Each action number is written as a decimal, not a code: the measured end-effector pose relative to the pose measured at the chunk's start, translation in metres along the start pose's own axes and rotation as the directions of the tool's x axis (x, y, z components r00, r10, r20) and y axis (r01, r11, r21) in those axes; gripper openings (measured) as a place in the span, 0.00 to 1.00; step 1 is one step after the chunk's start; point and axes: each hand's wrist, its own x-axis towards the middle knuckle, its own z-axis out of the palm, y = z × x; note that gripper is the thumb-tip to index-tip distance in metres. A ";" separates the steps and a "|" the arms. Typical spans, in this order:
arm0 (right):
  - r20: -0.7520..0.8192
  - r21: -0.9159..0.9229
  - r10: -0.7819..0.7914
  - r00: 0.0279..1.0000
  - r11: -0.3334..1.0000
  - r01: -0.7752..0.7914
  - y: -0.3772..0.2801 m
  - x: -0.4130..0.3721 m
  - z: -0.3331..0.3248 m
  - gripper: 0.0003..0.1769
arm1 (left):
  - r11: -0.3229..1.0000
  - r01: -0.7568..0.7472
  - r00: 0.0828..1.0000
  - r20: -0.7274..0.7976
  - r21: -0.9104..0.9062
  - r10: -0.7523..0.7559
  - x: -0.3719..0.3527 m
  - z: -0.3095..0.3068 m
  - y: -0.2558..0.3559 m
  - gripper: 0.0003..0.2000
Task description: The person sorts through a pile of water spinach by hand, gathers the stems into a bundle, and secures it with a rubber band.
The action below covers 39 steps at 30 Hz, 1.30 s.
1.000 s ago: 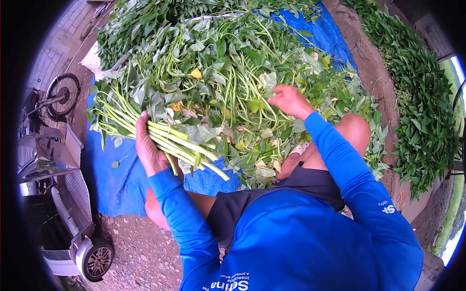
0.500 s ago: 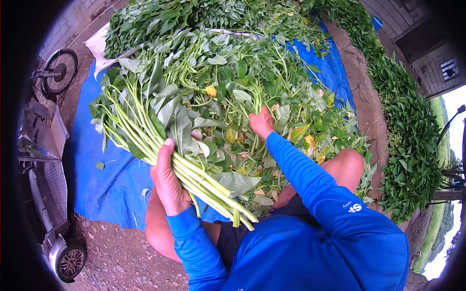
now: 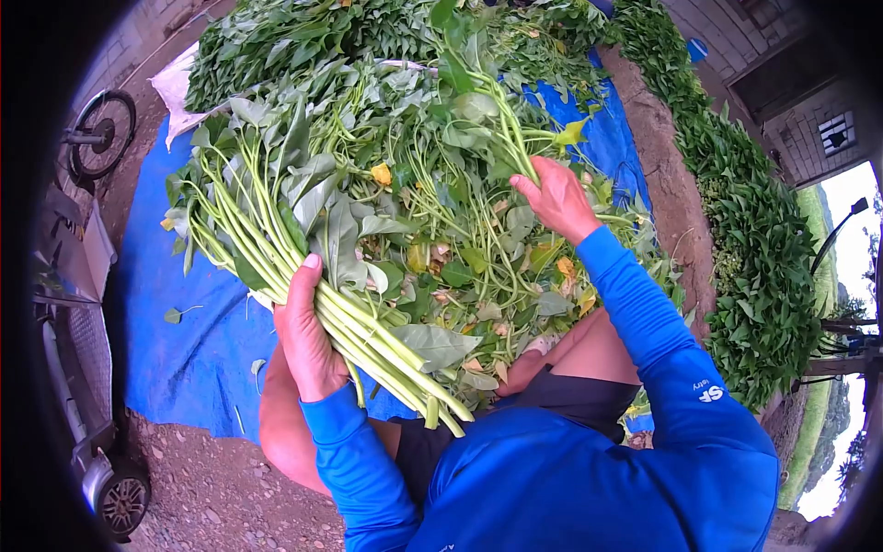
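My left hand (image 3: 305, 336) is closed around a thick bunch of water spinach (image 3: 391, 354). The bunch lies slanted, its pale cut stem ends toward my lap and its broad leaves at the upper left. My right hand (image 3: 559, 198) grips a smaller handful of water spinach stems (image 3: 510, 124), raised above the heap, with the leafy tops pointing up and away. Beneath both hands spreads a loose heap of water spinach (image 3: 460, 207), tangled and mixed with several yellowed leaves.
A blue tarp (image 3: 207, 331) lies under the heap. Denser piles of greens (image 3: 303, 41) stand at the back, and a long row of leaves (image 3: 750, 248) runs along the right. A wheeled vehicle (image 3: 120, 492) is at the left, near gravelly ground (image 3: 221, 483).
My right hand has lifted up and to the right out of the heap, bringing a handful of water spinach stems with it. My left hand still holds its bunch in nearly the same place.
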 end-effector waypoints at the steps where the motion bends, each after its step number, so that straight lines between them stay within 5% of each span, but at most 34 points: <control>1: -0.017 -0.048 0.003 1.000 0.999 -0.003 0.010 -0.007 0.016 0.18 | 1.000 -0.017 1.000 -0.004 0.004 0.017 0.000 0.001 -0.001 0.22; 3: -0.044 -0.143 0.000 0.999 0.990 -0.006 0.021 -0.019 0.045 0.19 | 1.000 -0.015 1.000 -0.008 0.025 0.015 0.002 -0.007 -0.003 0.23; 7: 0.049 0.256 0.326 0.944 0.910 -0.327 0.020 -0.027 0.048 0.22 | 0.999 -0.007 1.000 0.009 0.038 0.006 0.005 -0.013 -0.008 0.23; 10: 0.355 0.550 0.561 0.748 0.522 -0.652 0.009 -0.012 0.027 0.21 | 0.999 0.017 1.000 0.003 0.050 -0.017 0.005 -0.009 -0.008 0.22; 11: 0.563 0.653 0.450 0.694 0.273 -0.706 0.018 -0.012 0.009 0.17 | 0.997 0.025 1.000 0.009 0.071 -0.026 0.005 -0.008 -0.009 0.22; 16: 0.496 0.771 0.312 0.810 0.270 -0.576 -0.022 -0.015 -0.043 0.14 | 0.988 0.032 0.997 0.065 0.152 -0.042 0.000 -0.005 -0.014 0.20; 20: 0.587 0.747 0.206 0.783 0.236 -0.622 -0.010 -0.041 -0.051 0.17 | 0.982 0.168 0.976 0.127 0.084 -0.178 0.008 -0.009 -0.028 0.20; 23: 0.488 0.825 0.191 0.852 0.217 -0.521 -0.034 -0.041 -0.071 0.16 | 0.983 0.058 0.998 0.007 0.177 -0.060 0.010 -0.010 -0.034 0.19; 27: 0.554 0.512 0.381 0.741 0.545 -0.663 0.020 -0.028 -0.052 0.14 | 0.966 0.171 0.983 0.032 0.193 -0.180 0.010 -0.017 -0.036 0.16; 30: 0.413 0.724 0.266 0.871 0.485 -0.491 0.008 -0.027 -0.104 0.14 | 0.977 0.110 0.994 -0.016 0.181 -0.109 0.011 -0.015 -0.040 0.17; 35: 0.351 0.727 0.374 0.858 0.469 -0.502 0.004 -0.041 -0.109 0.20 | 0.968 0.143 0.988 0.024 0.207 -0.151 0.016 -0.015 -0.045 0.16; 39: 0.292 0.876 0.323 0.900 0.288 -0.388 -0.002 -0.062 -0.098 0.18 | 0.959 0.187 0.980 0.028 0.212 -0.197 0.018 -0.022 -0.057 0.17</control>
